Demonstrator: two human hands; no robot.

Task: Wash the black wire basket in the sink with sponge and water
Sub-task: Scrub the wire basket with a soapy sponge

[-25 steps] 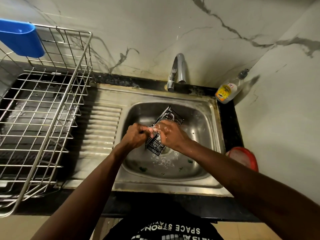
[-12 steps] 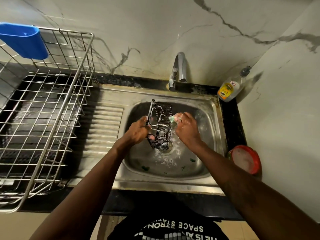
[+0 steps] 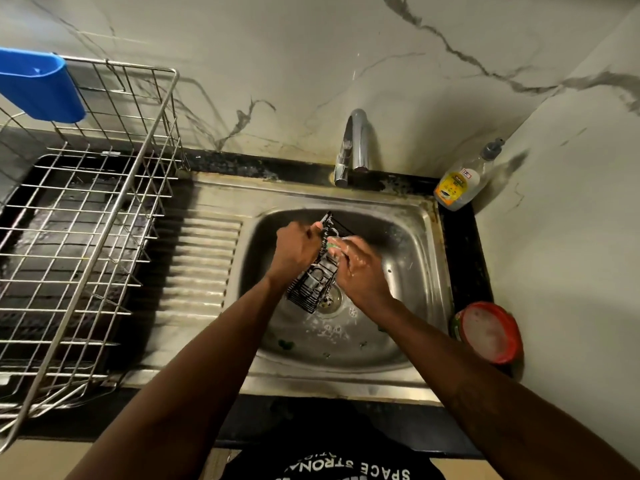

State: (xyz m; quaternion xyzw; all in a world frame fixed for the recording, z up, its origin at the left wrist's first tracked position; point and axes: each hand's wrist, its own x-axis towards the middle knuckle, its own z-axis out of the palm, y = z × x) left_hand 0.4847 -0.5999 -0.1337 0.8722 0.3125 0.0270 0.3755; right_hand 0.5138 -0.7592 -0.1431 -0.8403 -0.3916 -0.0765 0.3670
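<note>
At the far left a blue plastic holder [image 3: 38, 84] hangs on the corner of a metal dish rack [image 3: 86, 237], which stands beside the ribbed drainboard [image 3: 201, 271]. Over the steel sink [image 3: 426, 271], the left hand [image 3: 294, 251] is clenched round the far top edge of the black wire basket [image 3: 317, 282]. The basket hangs tilted inside the bowl, its near end just above the drain. The right hand [image 3: 360, 268] grasps a soapy green sponge [image 3: 334, 244] and presses it against the basket's right side. A chrome faucet [image 3: 356, 143] stands behind the bowl. At the far right corner is a dish soap bottle [image 3: 460, 181]; nearer, a red-rimmed tub [image 3: 491, 332].
</note>
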